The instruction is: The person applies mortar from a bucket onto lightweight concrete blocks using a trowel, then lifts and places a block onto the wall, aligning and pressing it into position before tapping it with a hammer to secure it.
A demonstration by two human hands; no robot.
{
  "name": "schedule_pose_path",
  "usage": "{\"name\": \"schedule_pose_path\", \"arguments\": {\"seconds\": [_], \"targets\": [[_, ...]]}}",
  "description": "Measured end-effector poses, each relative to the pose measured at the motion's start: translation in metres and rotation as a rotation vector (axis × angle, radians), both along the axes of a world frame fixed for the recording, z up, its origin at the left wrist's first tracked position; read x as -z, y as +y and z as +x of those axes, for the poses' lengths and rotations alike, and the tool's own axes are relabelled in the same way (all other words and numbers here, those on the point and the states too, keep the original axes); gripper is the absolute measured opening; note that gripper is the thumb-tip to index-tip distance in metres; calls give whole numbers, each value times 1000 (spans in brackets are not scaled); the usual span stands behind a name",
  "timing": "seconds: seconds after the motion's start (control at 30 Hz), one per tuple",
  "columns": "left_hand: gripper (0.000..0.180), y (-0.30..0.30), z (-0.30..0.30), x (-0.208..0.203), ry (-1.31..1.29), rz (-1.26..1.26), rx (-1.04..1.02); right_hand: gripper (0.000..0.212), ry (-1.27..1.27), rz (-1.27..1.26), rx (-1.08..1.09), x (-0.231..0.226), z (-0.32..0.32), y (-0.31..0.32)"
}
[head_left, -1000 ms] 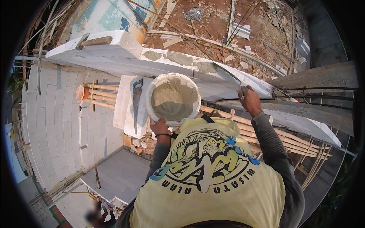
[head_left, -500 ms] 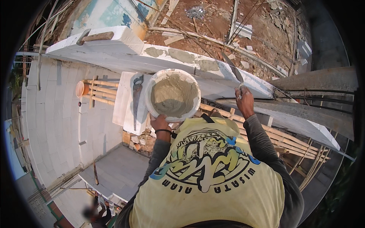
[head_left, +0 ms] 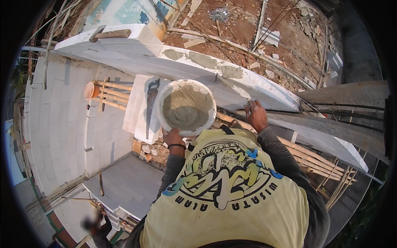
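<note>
- Mortar (head_left: 186, 106), grey and wet, fills a white bucket (head_left: 191, 133) just beyond the left hand, to the left of the right hand.
- Worker's left hand (head_left: 173, 136), a dark band at its wrist, curls at the bucket's near-left edge and holds it, some of its fingers hidden from the head camera.
- Closed around the handle of a trowel (head_left: 234, 87), the right hand (head_left: 257, 115) sits to the right of the bucket; the blade points up and to the left from the fingers, in front of a white block wall (head_left: 271, 89). Whether the blade touches the wall cannot be told.
- Patches of grey mortar (head_left: 202, 60) lie along the wall's top, beyond both hands, ahead and to the left of the right one.
- Handsaw (head_left: 151, 99) rests on white blocks (head_left: 135, 103) beside the bucket, ahead and to the left of the left hand; farther that way, a wooden-handled tool (head_left: 112, 34) lies on the wall.
- Bamboo poles (head_left: 312, 156) run below the right hand, passing to the right of the worker's sleeve.
- Second person (head_left: 99, 231) appears well apart, below and to the left of the left hand.
</note>
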State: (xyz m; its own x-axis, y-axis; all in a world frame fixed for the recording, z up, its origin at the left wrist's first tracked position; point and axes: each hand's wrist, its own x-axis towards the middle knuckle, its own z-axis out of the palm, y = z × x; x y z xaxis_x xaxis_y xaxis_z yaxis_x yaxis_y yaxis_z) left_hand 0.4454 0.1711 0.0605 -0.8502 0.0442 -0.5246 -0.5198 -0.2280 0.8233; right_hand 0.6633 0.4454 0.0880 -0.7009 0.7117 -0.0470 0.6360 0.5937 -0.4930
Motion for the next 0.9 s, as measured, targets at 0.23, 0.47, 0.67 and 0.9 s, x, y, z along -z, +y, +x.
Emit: {"name": "schedule_pose_path", "arguments": {"seconds": [0.23,0.47,0.67,0.9], "targets": [[80,10,9,-28,-114,-80,-6,29,31,-150,113,-34,-1,17],[80,1,-2,23,-55,-31,50,35,43,-396,38,-36,-53,27],[85,22,1,-8,-97,-15,94,36,368,-1281,387,-56,10,52],[81,31,-3,6,-52,22,116,39,616,-1594,560,-23,100,54]]}}
